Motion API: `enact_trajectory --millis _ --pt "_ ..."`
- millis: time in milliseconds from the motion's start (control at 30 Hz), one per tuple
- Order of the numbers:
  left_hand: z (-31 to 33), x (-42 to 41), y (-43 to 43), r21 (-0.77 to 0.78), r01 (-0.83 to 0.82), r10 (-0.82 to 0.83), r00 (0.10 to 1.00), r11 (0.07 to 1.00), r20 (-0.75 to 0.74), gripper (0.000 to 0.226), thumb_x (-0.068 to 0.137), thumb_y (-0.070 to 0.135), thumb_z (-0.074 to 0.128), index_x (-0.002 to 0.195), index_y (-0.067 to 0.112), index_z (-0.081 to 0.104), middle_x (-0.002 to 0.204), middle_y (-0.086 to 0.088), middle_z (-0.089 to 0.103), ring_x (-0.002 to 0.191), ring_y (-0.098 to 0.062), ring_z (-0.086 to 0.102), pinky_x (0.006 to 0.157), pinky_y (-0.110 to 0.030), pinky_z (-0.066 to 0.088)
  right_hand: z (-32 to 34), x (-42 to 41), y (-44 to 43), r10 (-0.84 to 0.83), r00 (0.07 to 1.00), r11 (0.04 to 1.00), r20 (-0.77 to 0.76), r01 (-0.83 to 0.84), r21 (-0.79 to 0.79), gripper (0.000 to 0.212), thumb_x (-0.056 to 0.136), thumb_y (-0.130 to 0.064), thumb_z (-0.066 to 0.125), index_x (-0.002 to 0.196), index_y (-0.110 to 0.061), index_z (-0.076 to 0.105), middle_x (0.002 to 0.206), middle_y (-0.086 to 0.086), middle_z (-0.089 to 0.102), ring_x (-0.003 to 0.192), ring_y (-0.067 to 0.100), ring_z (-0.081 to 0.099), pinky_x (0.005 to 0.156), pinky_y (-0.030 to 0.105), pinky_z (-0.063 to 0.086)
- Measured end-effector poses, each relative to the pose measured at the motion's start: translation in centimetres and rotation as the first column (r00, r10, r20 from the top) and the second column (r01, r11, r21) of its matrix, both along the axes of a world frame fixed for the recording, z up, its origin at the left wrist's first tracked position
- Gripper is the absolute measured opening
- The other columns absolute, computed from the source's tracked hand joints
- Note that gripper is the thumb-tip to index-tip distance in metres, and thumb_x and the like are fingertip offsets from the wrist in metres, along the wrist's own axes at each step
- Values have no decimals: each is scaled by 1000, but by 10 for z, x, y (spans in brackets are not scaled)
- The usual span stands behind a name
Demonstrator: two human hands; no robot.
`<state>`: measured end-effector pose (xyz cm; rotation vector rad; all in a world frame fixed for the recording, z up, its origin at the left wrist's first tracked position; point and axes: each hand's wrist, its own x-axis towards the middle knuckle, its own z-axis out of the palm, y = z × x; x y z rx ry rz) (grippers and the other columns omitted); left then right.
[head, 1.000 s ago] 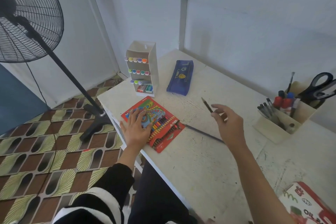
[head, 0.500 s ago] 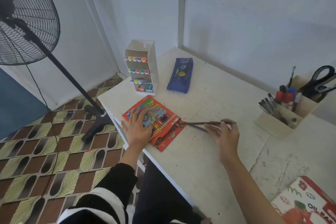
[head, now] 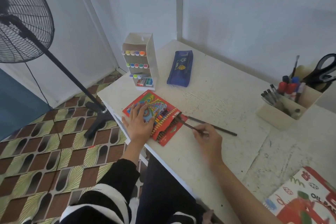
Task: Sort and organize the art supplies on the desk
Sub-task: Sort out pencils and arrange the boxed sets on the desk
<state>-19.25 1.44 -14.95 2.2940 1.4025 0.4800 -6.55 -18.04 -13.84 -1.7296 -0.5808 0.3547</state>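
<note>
L hand (head: 140, 123) lies flat on the lid of the red pencil box (head: 172, 130). Fingers are spread and the grip holds nothing, it just presses the box down near the front-left edge of the bench (head: 218, 100). R hand (head: 209, 138) has its grip pinched on a dark pencil (head: 187, 123) near the back end. The tip points at the open end of the box, touching or just over the row inside. Can't tell which, it's a bit blurred there. A loose pencil (head: 225, 130) lies on the bench just beyond the R hand, also aimed toward the box.

Step in hand, I'd say: slide the pencil into its slot. To do it well:
- Line the shaft up w/ the pencils already inside, at a low angle, tip first into a free gap, not across the others.
- L hand should press firm so the box doesn't skid, since it sits close to the bench edge.
- Push slow. If it jams, back off & re-aim, don't force it.

Loose pencil is prob next.

Behind the box stand a marker rack (head: 140, 60) and a blue pencil case (head: 181, 68). A pen holder (head: 283, 114) w/ scissors (head: 325, 71) sits far right.
</note>
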Motion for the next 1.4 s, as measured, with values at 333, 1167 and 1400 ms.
enact_trajectory --millis 333,1167,1400 --pt "0 0 0 9 -23 23 999 1000 35 50 92 46 53 138 31 43 152 6 28 145 -14 11 115 -49 -8 -2 3 1 193 935 970 297 -137 -200 18 85 0 63 99 -8 72 83 7 61 74 17 60 68 23 49" --pt "5 -1 -2 -12 -25 25 1000 1000 -8 52 92 46 51 141 34 38 155 8 22 146 -13 6 115 -48 -11 28 36 25 526 791 749 313 -257 -610 17 81 -14 69 97 -17 72 85 0 67 79 14 55 79 34 48" --pt "4 1 -1 -3 -14 14 1000 1000 -17 54 92 46 51 142 32 37 156 7 22 147 -15 4 114 -49 -11 19 30 55 485 828 814 280 -310 -491 13 79 -3 68 91 -8 72 85 5 63 77 15 50 62 21 31"
